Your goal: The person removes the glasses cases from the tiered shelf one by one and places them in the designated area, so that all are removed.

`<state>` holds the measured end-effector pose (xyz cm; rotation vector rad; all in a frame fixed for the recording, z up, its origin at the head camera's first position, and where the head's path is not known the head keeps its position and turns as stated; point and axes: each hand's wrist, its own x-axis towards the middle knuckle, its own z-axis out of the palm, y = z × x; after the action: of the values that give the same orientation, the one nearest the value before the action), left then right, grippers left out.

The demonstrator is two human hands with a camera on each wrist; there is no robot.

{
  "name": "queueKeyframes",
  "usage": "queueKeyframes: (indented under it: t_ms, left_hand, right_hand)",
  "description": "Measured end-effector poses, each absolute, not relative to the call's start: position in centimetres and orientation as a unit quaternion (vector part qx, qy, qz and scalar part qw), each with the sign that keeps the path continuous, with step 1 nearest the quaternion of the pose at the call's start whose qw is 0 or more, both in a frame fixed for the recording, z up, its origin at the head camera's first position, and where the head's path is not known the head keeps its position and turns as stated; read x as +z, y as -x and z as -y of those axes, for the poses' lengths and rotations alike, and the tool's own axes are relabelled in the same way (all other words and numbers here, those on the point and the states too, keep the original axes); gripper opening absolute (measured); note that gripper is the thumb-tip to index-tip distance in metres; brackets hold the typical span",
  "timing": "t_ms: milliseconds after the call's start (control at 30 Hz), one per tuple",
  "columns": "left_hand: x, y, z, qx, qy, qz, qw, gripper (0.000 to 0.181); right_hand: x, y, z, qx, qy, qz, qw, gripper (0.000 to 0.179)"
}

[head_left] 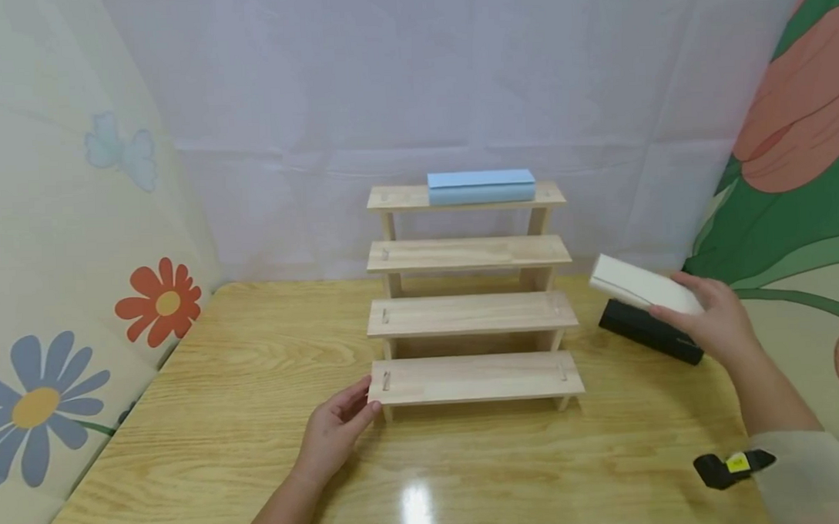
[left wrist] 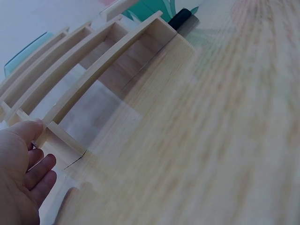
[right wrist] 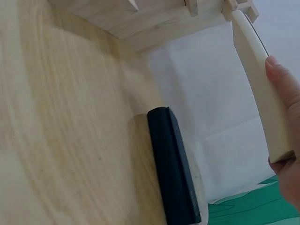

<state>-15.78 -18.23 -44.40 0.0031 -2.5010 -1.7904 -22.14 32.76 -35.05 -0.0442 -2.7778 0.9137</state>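
Note:
A four-step wooden display rack [head_left: 473, 314] stands on the table. My left hand [head_left: 337, 431] holds the left end of its lowest step; in the left wrist view the thumb [left wrist: 33, 129] lies at the step's corner. In my right hand [head_left: 723, 321] is a slim white glasses case [head_left: 642, 283], gripped by its right end and raised off the table, to the right of the rack. A black glasses case [head_left: 651, 332] lies on the table just below and behind it. On the top step rests a light blue glasses case [head_left: 482, 187].
The wood-grain table [head_left: 256, 360] reaches back to a white cloth backdrop [head_left: 302, 81]. Flower-patterned panels stand at the left [head_left: 51, 228] and right [head_left: 789, 126]. A black strap with a yellow label [head_left: 737, 463] shows by the right sleeve.

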Motion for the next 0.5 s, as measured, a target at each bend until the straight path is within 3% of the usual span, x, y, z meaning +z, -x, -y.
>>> queueKeyframes:
  t_ms: [200,500]
  left_hand:
    - [-44.2,15.7,18.3,-0.575,-0.002,0.817,0.033,0.046]
    - [-44.4,15.8,18.2,-0.580,-0.004,0.814,0.034,0.045]
  right_hand:
    - [-36.9,21.5,-33.3,0.296,0.014,0.945,0.136,0.074]
    - [-39.6,20.6,-33.7,0.320,0.018,0.938,0.134,0.072]
